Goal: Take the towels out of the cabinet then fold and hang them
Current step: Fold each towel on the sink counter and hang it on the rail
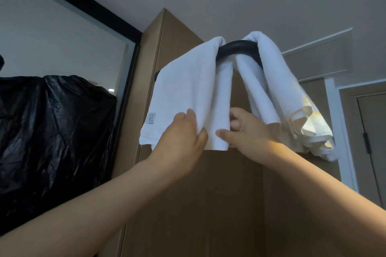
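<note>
Over the black bar (238,48) high on the wooden cabinet (208,194), two white towels are hanging side by side, the left towel (188,81) draping near the bar's left end and the right towel (277,81) bunching at its right end. The left hand (183,131) is gripping the left towel's lower edge with fingers curled round the cloth, while the right hand (246,129) is pinching that towel's lower right corner between thumb and curled fingers. A black plastic sheet (52,131) is hanging left of the cabinet.
</note>
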{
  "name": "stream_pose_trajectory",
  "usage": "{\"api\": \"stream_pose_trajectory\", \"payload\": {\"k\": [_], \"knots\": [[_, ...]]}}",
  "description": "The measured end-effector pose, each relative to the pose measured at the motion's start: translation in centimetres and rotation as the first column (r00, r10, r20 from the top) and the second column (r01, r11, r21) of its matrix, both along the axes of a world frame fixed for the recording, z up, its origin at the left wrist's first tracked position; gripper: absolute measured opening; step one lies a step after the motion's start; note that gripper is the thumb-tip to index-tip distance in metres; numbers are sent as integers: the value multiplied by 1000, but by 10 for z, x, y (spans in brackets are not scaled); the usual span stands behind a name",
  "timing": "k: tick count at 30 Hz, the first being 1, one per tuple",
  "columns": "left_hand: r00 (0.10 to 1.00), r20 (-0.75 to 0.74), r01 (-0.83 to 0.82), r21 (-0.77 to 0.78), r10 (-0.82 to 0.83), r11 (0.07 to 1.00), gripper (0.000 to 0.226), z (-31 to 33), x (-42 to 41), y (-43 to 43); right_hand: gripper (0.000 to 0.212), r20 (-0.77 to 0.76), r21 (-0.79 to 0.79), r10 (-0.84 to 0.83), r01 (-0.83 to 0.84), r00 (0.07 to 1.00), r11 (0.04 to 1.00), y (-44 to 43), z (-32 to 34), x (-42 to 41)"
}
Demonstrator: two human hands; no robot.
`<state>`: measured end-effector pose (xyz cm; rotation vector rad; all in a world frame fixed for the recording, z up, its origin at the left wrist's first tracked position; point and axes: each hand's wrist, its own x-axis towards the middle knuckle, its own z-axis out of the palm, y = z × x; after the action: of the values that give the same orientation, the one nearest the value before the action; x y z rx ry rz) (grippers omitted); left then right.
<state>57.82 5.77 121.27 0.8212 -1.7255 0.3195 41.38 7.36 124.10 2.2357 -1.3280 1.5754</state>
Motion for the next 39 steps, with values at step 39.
{"api": "stream_pose_trajectory", "payload": {"k": [39], "knots": [[844, -510, 302, 202, -163, 932, 45, -18, 62, -85, 8, 108, -22, -68, 71, 992, 997, 20, -7, 27]]}}
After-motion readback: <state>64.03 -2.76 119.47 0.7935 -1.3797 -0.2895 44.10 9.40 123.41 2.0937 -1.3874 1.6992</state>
